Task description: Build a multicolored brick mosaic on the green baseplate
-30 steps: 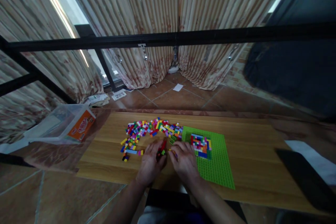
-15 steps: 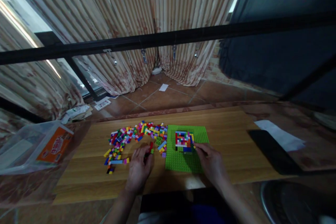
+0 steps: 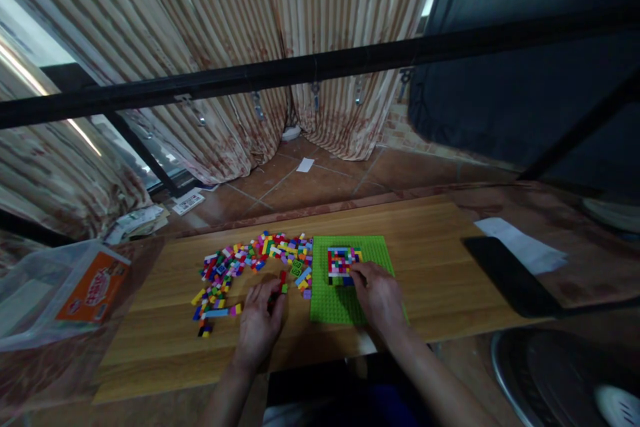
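A green baseplate [image 3: 325, 307] lies on the wooden table, bearing a squarish build of multicoloured toy bricks [image 3: 339, 261]. My right hand [image 3: 383, 297] is over the plate, its fingers pinched together at the build's right side. Whatever sits between those fingertips is hidden. My left hand [image 3: 260, 317] rests left of the plate with its fingers curled round toy bricks; a red brick [image 3: 283, 276] and a green brick [image 3: 285, 288] show at its fingertips. A loose heap of coloured bricks [image 3: 235, 260] spreads in an arc beyond and left of this hand.
A clear plastic box [image 3: 35, 300] with an orange label stands left of the wooden table [image 3: 150, 333]. Off its right end lie a flat black object [image 3: 510, 277] and white paper [image 3: 523, 247]. A black rail [image 3: 300, 70] crosses before the curtains.
My right hand has moved left over the build, from its right edge further onto it, and covers more of it. My left hand keeps its place by the heap. The whole view has shifted slightly.
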`<state>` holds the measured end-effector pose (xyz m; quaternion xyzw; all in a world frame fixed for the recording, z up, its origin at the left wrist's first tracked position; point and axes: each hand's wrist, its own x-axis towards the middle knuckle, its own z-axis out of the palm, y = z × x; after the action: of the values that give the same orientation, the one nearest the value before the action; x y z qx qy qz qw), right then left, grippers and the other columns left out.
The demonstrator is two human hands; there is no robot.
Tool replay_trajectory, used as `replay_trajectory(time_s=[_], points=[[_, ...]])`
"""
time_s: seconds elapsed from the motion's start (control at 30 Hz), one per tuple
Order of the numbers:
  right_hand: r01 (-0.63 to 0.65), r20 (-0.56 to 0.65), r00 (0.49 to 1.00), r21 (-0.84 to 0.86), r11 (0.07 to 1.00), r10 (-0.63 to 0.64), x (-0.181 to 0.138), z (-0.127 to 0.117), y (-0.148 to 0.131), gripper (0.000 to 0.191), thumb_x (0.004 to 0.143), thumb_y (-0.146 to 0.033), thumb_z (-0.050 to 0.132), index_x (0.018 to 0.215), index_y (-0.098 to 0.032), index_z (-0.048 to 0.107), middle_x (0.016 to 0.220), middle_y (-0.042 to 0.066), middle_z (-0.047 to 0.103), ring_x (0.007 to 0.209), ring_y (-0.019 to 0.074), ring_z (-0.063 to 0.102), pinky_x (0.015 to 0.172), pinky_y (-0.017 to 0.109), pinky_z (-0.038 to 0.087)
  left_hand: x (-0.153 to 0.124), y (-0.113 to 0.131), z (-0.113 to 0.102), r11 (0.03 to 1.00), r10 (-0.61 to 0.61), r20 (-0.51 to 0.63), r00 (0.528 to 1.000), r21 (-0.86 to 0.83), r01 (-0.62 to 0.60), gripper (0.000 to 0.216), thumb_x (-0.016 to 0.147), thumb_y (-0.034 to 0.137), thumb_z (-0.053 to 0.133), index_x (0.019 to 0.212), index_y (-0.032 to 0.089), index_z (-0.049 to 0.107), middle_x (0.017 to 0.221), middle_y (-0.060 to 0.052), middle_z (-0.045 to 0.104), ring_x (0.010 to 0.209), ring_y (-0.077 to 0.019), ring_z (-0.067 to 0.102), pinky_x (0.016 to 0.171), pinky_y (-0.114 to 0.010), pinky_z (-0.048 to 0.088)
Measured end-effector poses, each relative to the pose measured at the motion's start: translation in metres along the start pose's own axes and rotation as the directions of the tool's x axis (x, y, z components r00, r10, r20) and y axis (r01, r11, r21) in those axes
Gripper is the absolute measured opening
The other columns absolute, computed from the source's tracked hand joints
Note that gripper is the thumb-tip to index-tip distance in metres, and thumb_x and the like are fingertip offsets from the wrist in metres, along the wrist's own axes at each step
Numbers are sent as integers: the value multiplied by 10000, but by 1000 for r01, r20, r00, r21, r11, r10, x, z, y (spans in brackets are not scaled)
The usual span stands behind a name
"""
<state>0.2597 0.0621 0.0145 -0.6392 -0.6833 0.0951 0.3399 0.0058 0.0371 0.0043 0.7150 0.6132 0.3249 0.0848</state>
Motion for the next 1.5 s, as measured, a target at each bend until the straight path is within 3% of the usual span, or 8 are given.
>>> replay_trajectory(time_s=[0.3,0.57,0.77,1.03,1.33,1.5], points=[[-108,-12,994,127,986,110,-1,-2,-1,265,882,-274,451,943,-192,695,929,78,728,824,201,672,768,313,491,0,2,-1,1000,2,-2,1000,0,-2,161,848,255,519,982,217,601,954,-55,666,910,-225,609,818,-387,506],[-267,14,963,221,938,271,3,-3,-7,272,841,-359,487,931,-185,676,857,79,738,751,216,687,661,305,489,0,-1,1,1000,9,-2,1000,-7,-9,162,850,235,526,994,216,595,970,-56,659,925,-222,603,834,-388,497],[-315,-13,946,209,926,325,4,1,-6,291,815,-392,505,933,-188,675,841,86,738,728,227,686,641,313,478,-2,2,0,1000,-28,1,1000,-7,28,162,842,229,533,986,225,607,961,-51,666,917,-224,609,809,-383,510],[-395,49,916,279,875,398,11,5,3,269,738,-371,580,898,-187,694,732,61,727,622,204,665,565,285,452,-3,-1,2,999,-28,-8,1000,-17,28,176,832,206,541,992,237,608,958,-44,673,919,-225,618,818,-386,514],[-399,81,917,241,885,391,15,-1,-1,245,743,-315,571,926,-195,681,722,39,716,625,202,655,569,285,431,-3,0,2,1000,-10,-10,1000,-15,10,172,838,212,536,1000,222,594,969,-53,661,927,-229,611,828,-400,506],[-324,32,943,326,888,332,-4,-1,1,329,791,-379,556,1038,-176,635,847,73,718,739,215,661,659,317,479,-3,1,-1,1000,-6,-5,1000,-26,5,170,842,224,530,1000,220,594,978,-57,660,935,-230,609,828,-397,507]])
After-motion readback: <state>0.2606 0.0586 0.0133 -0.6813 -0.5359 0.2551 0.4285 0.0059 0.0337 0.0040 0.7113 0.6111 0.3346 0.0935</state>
